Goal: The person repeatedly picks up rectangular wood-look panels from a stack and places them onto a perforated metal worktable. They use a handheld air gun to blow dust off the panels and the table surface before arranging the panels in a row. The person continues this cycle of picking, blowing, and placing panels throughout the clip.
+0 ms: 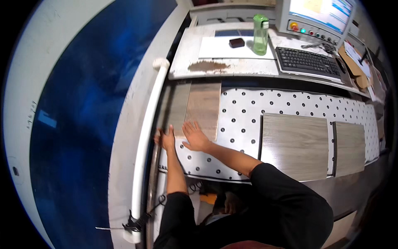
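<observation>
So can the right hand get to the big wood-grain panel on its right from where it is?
Probably yes: the right hand lies flat on the brown board, and only bare dotted table separates it from the large panel.

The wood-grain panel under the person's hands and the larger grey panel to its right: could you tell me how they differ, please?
The brown panel looks warmer and browner; the grey panel looks paler. The brown panel is narrower, the grey panel broader. The right hand rests flat on the brown panel, with the left hand at its left edge; the grey panel lies untouched. Both lie flat on the white perforated table.
</observation>
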Available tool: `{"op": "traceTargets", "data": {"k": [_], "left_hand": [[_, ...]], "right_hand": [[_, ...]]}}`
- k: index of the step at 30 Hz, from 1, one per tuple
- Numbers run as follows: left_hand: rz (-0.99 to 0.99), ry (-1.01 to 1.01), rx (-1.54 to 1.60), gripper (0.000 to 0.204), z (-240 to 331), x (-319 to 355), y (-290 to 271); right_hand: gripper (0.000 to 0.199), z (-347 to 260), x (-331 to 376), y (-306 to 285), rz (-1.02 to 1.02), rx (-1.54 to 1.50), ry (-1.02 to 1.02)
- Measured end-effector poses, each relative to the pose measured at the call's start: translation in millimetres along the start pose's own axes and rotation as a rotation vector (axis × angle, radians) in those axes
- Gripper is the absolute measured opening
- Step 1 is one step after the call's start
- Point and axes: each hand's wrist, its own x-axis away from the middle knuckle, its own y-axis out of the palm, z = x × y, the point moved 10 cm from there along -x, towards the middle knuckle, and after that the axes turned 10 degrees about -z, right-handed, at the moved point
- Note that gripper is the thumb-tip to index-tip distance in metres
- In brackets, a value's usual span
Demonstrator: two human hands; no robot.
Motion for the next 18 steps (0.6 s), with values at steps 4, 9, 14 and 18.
{"op": "traceTargets", "data": {"k": [4, 9, 14, 18], "left_hand": [[-0.004, 0.028, 0.041, 0.104, 24, -3, -25], [0.018, 0.026, 0.026, 0.105, 24, 16, -18], [0.055, 0.049, 0.042, 0.106, 0, 1, -17], [-0.014, 0.083, 0.135, 0.103, 22, 18, -12]], "right_hand": [[0.065, -11, 3, -27, 0.056, -0.007, -0.041], [0.050, -37, 76, -20, 0.083, -0.033, -0.122], [0.054, -65, 155, -20, -0.020, -0.027, -0.115], [0.052, -55, 190, -24, 0.018, -0.032, -0.074]]}}
